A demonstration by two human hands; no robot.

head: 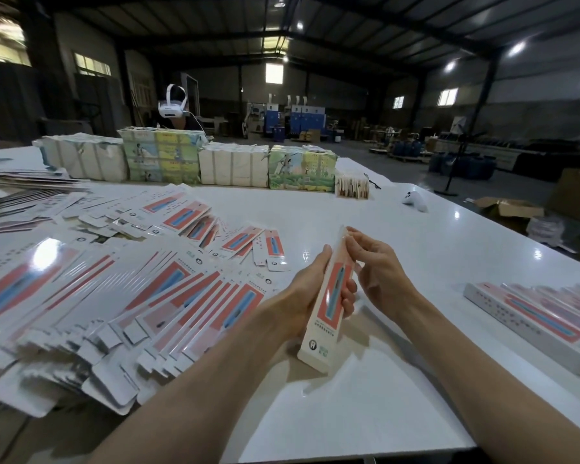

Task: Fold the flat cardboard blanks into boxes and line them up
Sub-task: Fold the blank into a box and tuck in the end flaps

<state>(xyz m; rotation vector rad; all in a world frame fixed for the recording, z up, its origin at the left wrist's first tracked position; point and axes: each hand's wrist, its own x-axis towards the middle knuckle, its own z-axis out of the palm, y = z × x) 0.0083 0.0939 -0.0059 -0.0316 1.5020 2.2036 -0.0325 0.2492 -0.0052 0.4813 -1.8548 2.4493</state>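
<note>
A long narrow box (329, 306), white with a red and blue panel, stands tilted above the white table (432, 249) in front of me. My left hand (310, 289) grips its middle, fingers wrapped round the front. My right hand (379, 266) pinches the box's upper end with fingertips at the top flap. A big spread of flat blanks (121, 296) with the same print covers the table's left half. A row of folded boxes (536, 313) lies side by side at the right edge.
Bundled stacks of other printed cartons (188, 160) line the table's far side, with a person in a white headset (172, 107) behind them. A white controller (415, 199) lies far right. Open cardboard boxes (509, 209) sit on the floor beyond the table's right edge.
</note>
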